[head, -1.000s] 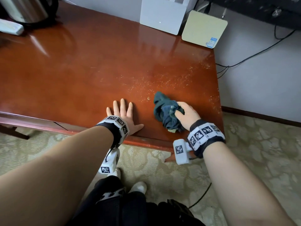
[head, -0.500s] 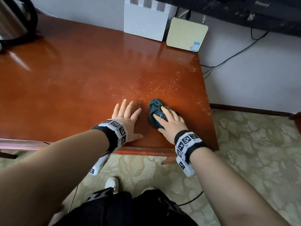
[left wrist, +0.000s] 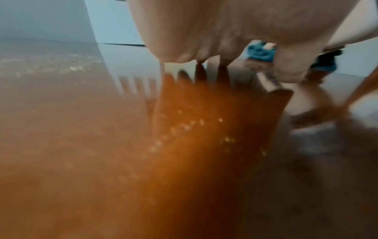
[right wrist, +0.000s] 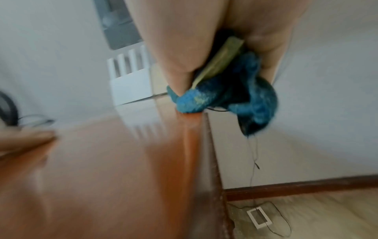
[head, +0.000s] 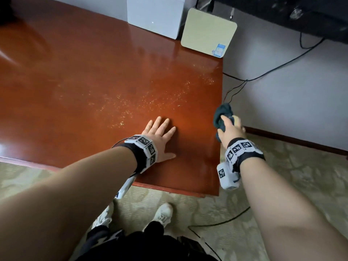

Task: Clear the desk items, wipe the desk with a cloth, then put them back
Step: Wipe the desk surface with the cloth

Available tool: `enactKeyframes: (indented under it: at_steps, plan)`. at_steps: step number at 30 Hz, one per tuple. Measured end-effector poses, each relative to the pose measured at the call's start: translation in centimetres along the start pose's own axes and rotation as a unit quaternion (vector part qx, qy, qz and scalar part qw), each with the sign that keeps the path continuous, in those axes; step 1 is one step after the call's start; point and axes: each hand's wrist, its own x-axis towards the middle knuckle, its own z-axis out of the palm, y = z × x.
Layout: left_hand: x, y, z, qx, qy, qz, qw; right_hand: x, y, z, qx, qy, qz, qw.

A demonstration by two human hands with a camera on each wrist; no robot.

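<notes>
cloth: a dark teal cloth [head: 223, 117], bunched into a wad, sits in the right hand [head: 230, 129] at the right edge of the worktop [head: 94, 72]; in the right wrist view it [right wrist: 235, 100] hangs at or just past that edge, and whether it touches the wood I cannot tell.
right fingers: curled and clamped round the wad, with a pale tag or scrap [right wrist: 220, 59] caught between them and the cloth.
left hand: the left hand [head: 160, 136] lies flat on the worktop near the front edge, fingers straight and a little spread, holding nothing.
key relation: the band of pale crumbs [head: 150, 98] lies to the left of the cloth and farther from the person, running from mid-worktop toward the far right corner; the cloth is bunched with no clear long axis. The right hand is the one with the cloth, though the left hand lies nearer the crumbs' near end.
judged next move: bring the cloth back leftward and away over the crumbs, sweeping them toward the right edge.
change: half a second ago the cloth was pressed on the worktop just beside the left hand; it now sits at the right edge, well apart from it. The left hand has stayed planted, and the crumbs look undisturbed.
far end: a white box [head: 154, 14] and a pale square device [head: 207, 31] stand by the wall.
</notes>
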Motion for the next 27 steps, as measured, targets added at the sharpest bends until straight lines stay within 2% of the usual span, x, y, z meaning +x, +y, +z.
enactKeyframes:
  at_steps: [2, 4, 7, 9, 12, 16, 22, 27]
  plan:
    - [0.5, 0.4, 0.4, -0.003, 0.001, -0.015, 1.000, 1.2, 2.2, -1.2, 0.073, 0.002, 0.062, 0.995]
    - [0.6, 0.6, 0.8, 0.001, 0.001, -0.024, 1.000, 1.4, 3.3, -2.3, 0.131, 0.022, 0.065, 0.989]
    - [0.8, 0.7, 0.6, 0.005, -0.012, -0.036, 0.999, 0.8, 1.7, -3.7, 0.201, 0.055, -0.050, 0.977]
    - [0.8, 0.8, 0.5, 0.006, -0.018, -0.039, 0.999, 0.4, -0.7, -3.8, 0.210, 0.042, -0.154, 0.965]
    - [0.8, 0.9, 0.4, 0.005, -0.016, -0.043, 0.999, 0.1, -3.8, -2.1, 0.143, -0.027, -0.262, 0.954]
    - [0.7, 1.0, 0.3, 0.000, -0.017, -0.046, 0.999, -0.3, -4.3, 0.5, -0.085, -0.056, -0.301, 0.948]
    - [0.8, 1.0, 0.5, 0.000, -0.021, -0.049, 0.999, 2.6, -3.1, -0.2, -0.134, -0.071, -0.287, 0.946]
    - [0.8, 0.8, 0.4, -0.002, -0.027, -0.045, 0.999, 6.1, -0.6, -1.5, -0.028, -0.031, -0.174, 0.984]
